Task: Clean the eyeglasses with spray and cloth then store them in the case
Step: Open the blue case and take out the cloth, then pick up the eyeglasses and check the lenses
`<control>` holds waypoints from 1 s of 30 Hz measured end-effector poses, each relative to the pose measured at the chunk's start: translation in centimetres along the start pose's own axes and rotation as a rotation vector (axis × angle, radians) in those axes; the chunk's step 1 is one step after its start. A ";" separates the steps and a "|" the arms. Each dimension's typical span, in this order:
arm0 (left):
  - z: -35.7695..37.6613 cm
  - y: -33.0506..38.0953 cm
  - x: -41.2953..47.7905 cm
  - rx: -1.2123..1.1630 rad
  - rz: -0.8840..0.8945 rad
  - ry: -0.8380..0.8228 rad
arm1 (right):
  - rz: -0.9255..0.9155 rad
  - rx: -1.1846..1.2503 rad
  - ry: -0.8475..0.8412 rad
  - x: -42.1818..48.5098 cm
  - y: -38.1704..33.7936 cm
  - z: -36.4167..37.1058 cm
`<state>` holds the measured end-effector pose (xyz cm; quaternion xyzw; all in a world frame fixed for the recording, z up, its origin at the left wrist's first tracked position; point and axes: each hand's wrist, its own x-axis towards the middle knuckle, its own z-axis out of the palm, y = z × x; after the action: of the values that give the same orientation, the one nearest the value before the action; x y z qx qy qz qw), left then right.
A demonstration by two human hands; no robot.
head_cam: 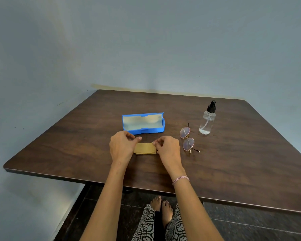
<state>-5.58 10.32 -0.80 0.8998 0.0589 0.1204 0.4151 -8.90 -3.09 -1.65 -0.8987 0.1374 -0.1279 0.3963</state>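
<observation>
A folded tan cloth (145, 148) lies on the dark wooden table (233, 164) between my hands. My left hand (122, 146) pinches its left end and my right hand (167, 148) pinches its right end. Just behind the cloth a blue glasses case (143, 124) stands open, its pale lining showing. Round thin-framed eyeglasses (188, 139) lie to the right of my right hand, arms folded. A clear spray bottle (207, 121) with a black pump top stands upright behind and right of the glasses.
The table's near edge runs across below my forearms, and its left corner is at the lower left. A blue-grey wall stands close behind and to the left. My feet show on the dark floor under the table.
</observation>
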 end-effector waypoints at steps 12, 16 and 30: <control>6.6 7.1 -2.4 -0.241 0.082 -0.283 | 0.108 0.600 0.231 0.7 4.8 -12.1; 8.9 8.7 -2.4 -0.191 0.040 -0.356 | 0.208 0.397 0.188 2.9 8.8 -11.8; 11.7 9.4 -1.3 -0.111 -0.065 -0.450 | 0.182 0.148 -0.053 6.3 9.6 -9.3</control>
<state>-3.68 -4.61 -1.13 0.8775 -0.0128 -0.0937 0.4702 -7.58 -17.82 -2.01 -0.8540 0.1981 -0.0776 0.4749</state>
